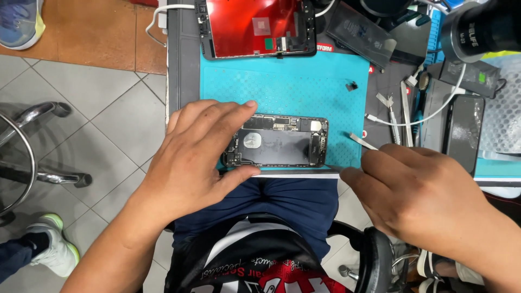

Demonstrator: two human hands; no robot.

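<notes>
Teal rubber is covering most of the bench: a work mat (304, 81) is lying flat on the grey table (182, 65), and everything else is sitting on or around it. At the mat's far edge a detached phone screen (255, 24) is lying with its red-tinted back showing. Nearer the person, at the mat's front edge, the opened phone body (282, 142) is lying face up, its circuit board and bare inner shell exposed.

The left hand (192, 157) is spreading wide around the phone body's left end, fingers reaching over the top corner and thumb pressing along the bottom edge, so it is bracing the shell rather than gripping it. The right hand (423, 190) is curling narrowly around a thin metal pry tool (362, 141), whose flat tip is pointing toward the phone's right end without touching it.

To the right, a white cable (429, 116) is looping past a pair of tweezers (392, 111), and a tiny loose part (351, 86) is resting alone on the mat.

Judging by this posture, working well here probably means keeping the left hand's pressure even so the shell is not sliding, and bringing the blade in shallow and flat, away from the board's small connectors.
</notes>
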